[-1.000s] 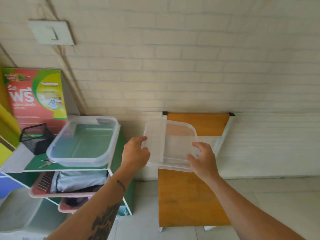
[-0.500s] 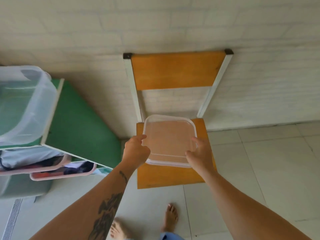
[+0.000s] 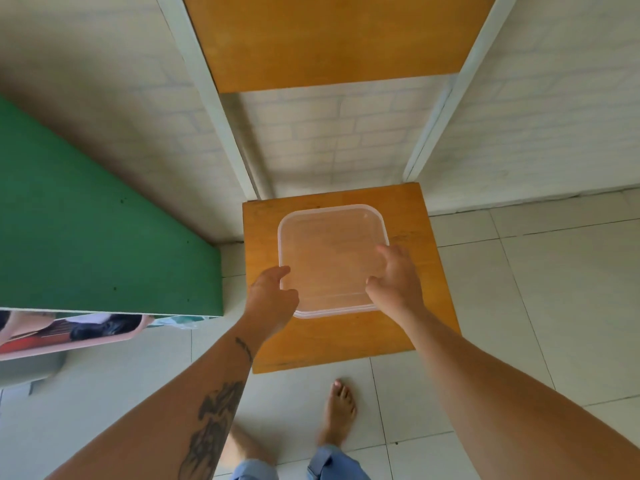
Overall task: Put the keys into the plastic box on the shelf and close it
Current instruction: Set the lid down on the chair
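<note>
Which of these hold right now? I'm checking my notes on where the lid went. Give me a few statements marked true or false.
1. The clear lid lies on the seat of the wooden chair. True.
2. The left hand is at the lid's near left corner. True.
3. The lid lies on the green shelf. False: the green shelf stands to the left, apart from the lid.
4. The right hand hangs at the person's side. False: it is at the lid's right edge, fingers spread.
5. Keys lie on the chair seat. False: no keys show there.
</note>
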`<action>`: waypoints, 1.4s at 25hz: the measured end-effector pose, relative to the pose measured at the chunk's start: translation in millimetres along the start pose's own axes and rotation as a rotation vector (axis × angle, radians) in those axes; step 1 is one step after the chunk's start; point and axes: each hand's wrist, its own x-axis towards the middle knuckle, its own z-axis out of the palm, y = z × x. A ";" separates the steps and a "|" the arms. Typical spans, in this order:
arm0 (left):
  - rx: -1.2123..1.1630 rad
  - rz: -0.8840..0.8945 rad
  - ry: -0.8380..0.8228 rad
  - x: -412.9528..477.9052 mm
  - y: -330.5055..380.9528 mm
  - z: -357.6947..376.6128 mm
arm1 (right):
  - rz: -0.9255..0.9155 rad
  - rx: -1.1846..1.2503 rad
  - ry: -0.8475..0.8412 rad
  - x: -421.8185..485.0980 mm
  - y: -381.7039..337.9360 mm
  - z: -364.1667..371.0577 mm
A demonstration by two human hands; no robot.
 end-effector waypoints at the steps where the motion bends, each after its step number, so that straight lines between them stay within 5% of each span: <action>1: 0.004 -0.012 -0.005 2.9 -2.9 3.8 | 0.006 0.002 -0.015 3.6 3.4 3.6; 12: -0.009 -0.011 0.006 -20.7 29.6 -21.5 | -0.069 -0.003 -0.071 -9.9 -18.8 -16.9; 26: -0.181 0.237 0.188 -193.8 106.9 -194.8 | -0.377 0.143 -0.172 -121.6 -200.0 -136.0; 35: -0.314 0.394 0.405 -249.5 68.8 -312.3 | -0.558 0.212 -0.239 -169.3 -334.4 -119.3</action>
